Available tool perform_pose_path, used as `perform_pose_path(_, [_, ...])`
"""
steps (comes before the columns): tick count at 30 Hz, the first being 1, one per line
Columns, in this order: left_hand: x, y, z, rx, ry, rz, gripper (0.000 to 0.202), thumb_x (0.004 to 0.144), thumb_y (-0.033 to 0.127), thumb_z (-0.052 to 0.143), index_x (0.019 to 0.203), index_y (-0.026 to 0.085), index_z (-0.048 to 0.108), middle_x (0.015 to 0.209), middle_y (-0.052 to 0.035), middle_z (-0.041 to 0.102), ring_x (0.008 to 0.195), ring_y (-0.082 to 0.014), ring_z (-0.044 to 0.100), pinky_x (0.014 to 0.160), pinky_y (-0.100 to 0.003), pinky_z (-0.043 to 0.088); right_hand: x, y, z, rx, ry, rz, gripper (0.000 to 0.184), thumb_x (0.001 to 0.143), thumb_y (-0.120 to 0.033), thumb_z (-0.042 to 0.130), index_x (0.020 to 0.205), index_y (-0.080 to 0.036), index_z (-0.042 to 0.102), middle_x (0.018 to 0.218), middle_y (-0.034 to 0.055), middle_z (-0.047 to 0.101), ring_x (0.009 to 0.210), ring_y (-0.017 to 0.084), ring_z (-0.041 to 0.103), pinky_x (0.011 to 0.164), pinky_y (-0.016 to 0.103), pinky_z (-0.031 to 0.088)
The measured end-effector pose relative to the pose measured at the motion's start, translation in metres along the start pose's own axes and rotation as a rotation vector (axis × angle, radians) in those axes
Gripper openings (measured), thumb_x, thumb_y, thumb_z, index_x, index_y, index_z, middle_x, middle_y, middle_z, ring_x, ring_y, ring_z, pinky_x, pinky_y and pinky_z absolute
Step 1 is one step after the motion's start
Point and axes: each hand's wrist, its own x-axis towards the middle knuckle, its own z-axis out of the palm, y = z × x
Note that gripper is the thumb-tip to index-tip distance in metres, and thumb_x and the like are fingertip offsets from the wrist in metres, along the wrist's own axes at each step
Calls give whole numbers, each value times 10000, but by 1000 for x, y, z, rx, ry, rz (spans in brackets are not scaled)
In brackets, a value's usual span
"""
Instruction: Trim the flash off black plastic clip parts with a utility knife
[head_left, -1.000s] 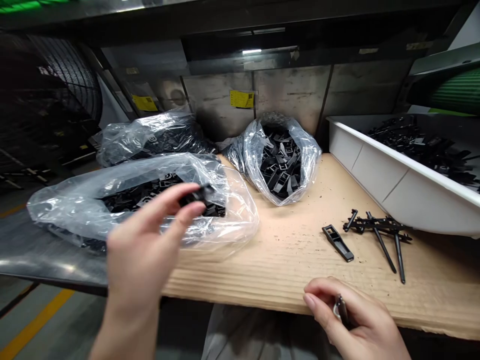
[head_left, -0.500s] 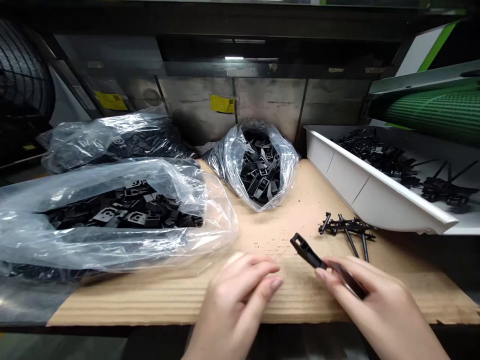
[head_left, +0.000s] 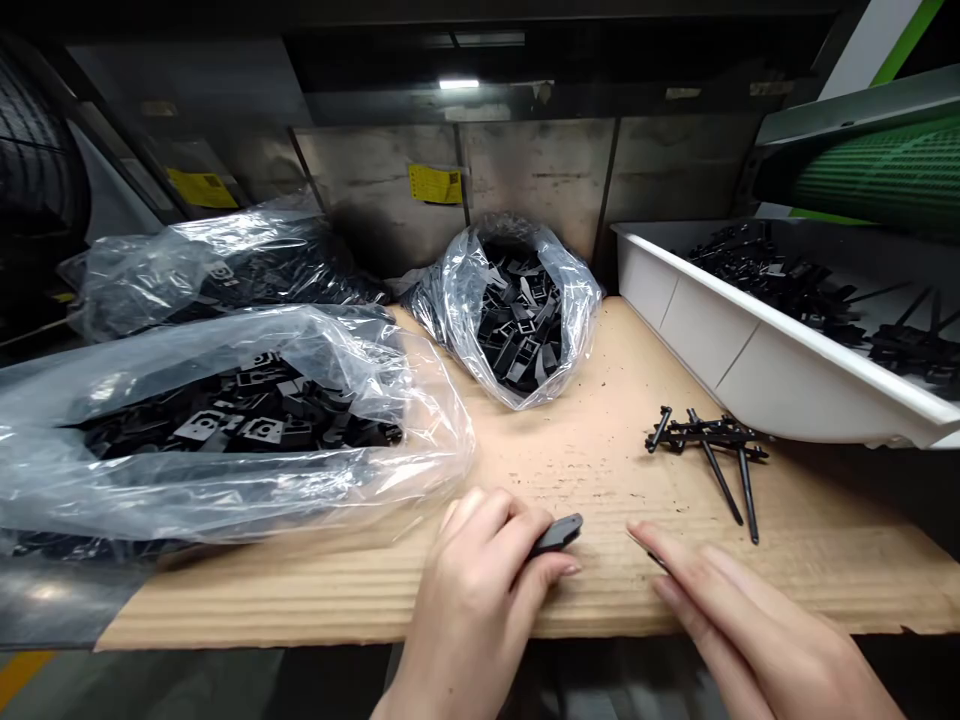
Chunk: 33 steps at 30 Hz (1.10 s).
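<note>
The left hand (head_left: 484,560) pinches a black plastic clip (head_left: 556,535) between thumb and fingers, low over the near part of the cardboard (head_left: 300,605). The right hand (head_left: 739,600), just to its right, has its fingers closed narrowly on a thin tool (head_left: 651,553), mostly hidden; tool and clip stand apart. This one clip looks to be in mid-handling. The near left bag (head_left: 360,490) and the far middle bag (head_left: 581,310) are both open and well filled with black parts, but whether those are finished or waiting cannot be told. A few black stems (head_left: 716,435) lie on the right, and more black pieces (head_left: 787,285) fill the white tray (head_left: 690,310) beyond. For moving, bare cardboard runs from the hands to the far middle bag; the near left bag's rim bounds it left, the tray wall right, and the near edge lies just below the hands.
</note>
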Motion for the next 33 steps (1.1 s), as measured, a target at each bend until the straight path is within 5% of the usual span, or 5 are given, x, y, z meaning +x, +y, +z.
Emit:
perform_pose_path(9, [-8, -7, 7, 162, -24, 98, 102, 837, 101, 548, 830, 168, 624, 720, -19, 589, 677, -179, 474, 695, -374, 294, 19, -13, 12, -110, -91, 46, 297, 933, -270, 321, 883, -241, 612, 698, 4, 618, 570, 137, 639, 486, 233, 502])
perform_pose_path(25, [-7, -5, 8, 133, -21, 122, 108, 816, 58, 556, 786, 126, 633, 678, -38, 570, 652, -169, 454, 682, -367, 305, 26, -14, 17, -159, -8, 191, 260, 903, -282, 406, 738, -240, 602, 601, -22, 544, 483, 139, 556, 431, 261, 355])
perform_pose_path(29, [-7, -6, 7, 108, -20, 116, 108, 802, 61, 579, 814, 152, 637, 676, -19, 568, 647, -163, 458, 683, -361, 306, 36, -4, 13, -155, 127, 302, 237, 910, -313, 415, 835, -222, 621, 652, -7, 571, 552, 154, 576, 506, 275, 420])
perform_pose_path(33, [-8, -4, 5, 99, 24, 108, 105, 788, 71, 598, 800, 168, 636, 656, -7, 568, 635, -163, 459, 674, -361, 304, 29, -1, 4, -19, 13, 194, 225, 896, -271, 451, 1070, -191, 570, 850, 43, 641, 764, 165, 643, 634, 246, 525])
